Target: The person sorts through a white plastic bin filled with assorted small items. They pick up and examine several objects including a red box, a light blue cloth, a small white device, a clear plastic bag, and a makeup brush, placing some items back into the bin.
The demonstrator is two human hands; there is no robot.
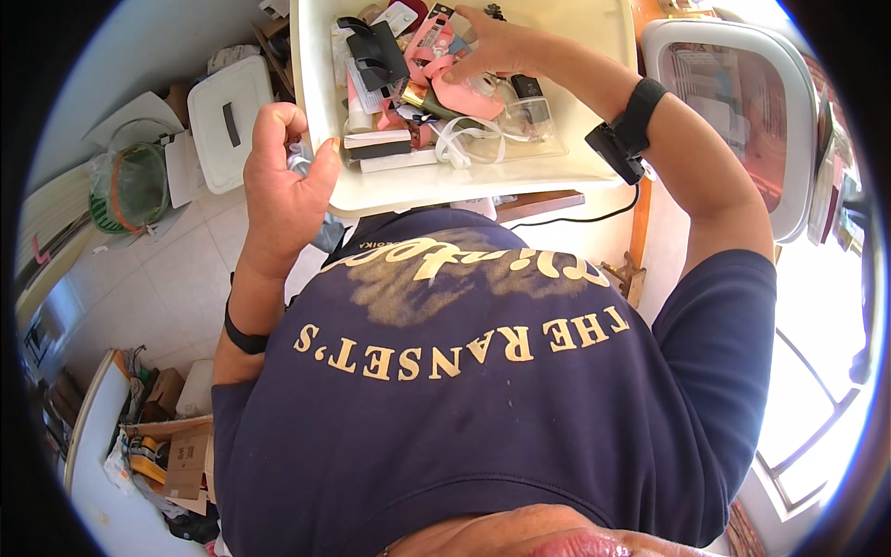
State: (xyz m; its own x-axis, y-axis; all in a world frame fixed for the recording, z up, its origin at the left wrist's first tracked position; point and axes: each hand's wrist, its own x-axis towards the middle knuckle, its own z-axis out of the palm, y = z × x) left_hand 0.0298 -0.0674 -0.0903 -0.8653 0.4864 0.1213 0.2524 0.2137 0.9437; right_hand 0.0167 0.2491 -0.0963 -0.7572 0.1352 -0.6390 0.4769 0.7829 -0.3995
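Note:
A cream plastic bin (404,198) lies before me, filled with small goods. My right hand (480,49) reaches into it, its thumb touching a pink rounded case (466,97) and its other visible fingers spread apart over pink straps. My left hand (285,177) is at the bin's left edge, fingers curled and thumb against the rim; a greyish item shows behind it, and whether it is held is unclear. Around the pink case lie a black plastic holder (379,56), a looped white ribbon (470,143), a clear plastic box (543,129) and small flat boxes (379,143).
At left stand a white lidded container (230,125) and a green plastic basket (132,184). A white-framed container with a clear panel (731,118) is at right. A black cable (585,221) hangs from a device on my right wrist. Cardboard boxes (188,459) sit lower left.

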